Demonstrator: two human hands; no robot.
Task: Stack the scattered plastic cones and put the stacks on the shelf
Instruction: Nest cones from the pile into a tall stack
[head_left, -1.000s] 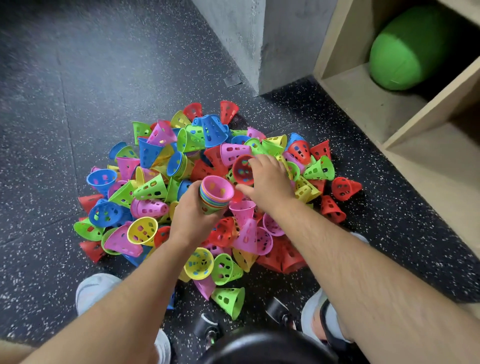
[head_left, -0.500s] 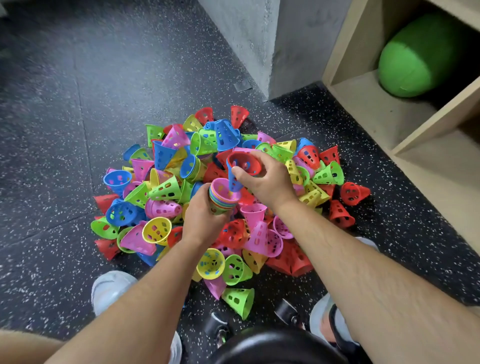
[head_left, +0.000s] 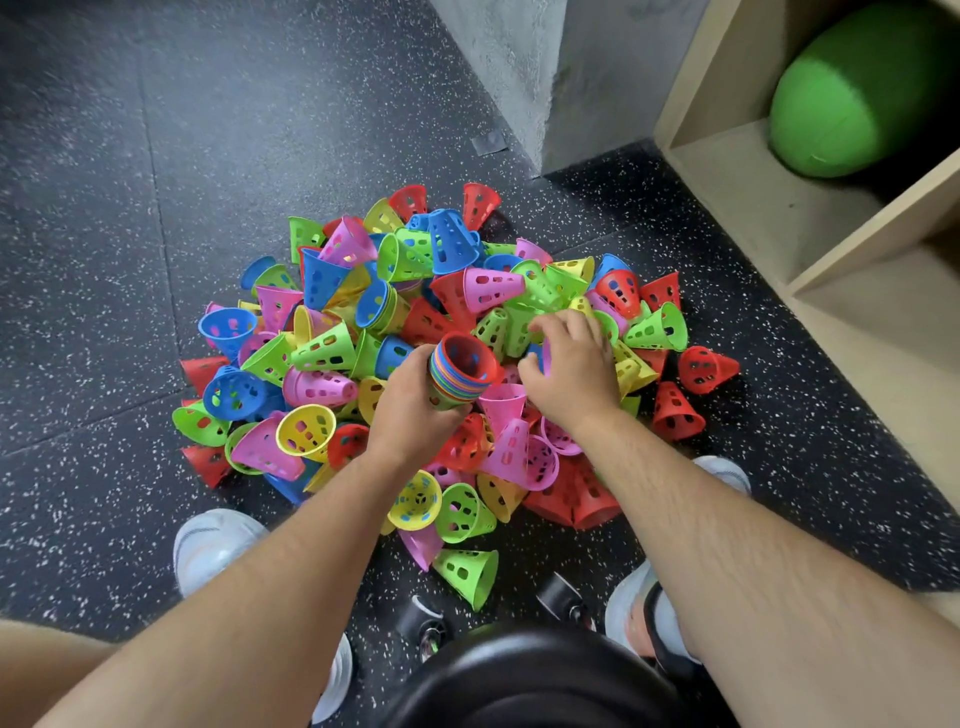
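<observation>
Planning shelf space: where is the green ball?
Head view, upper right: the green ball sits inside the wooden shelf, right of the concrete pillar.

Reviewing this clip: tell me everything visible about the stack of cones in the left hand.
The stack of cones is a nest of perforated plastic cones, mouths up toward the camera. Its rims show as thin bands of blue, orange, yellow and green; the innermost cone is red, with holes in its wall. The left hand grips its lower part, fingers wrapped round, hiding the narrow end. It is over the middle of the pile of loose cones; whether it touches them cannot be seen.
</observation>
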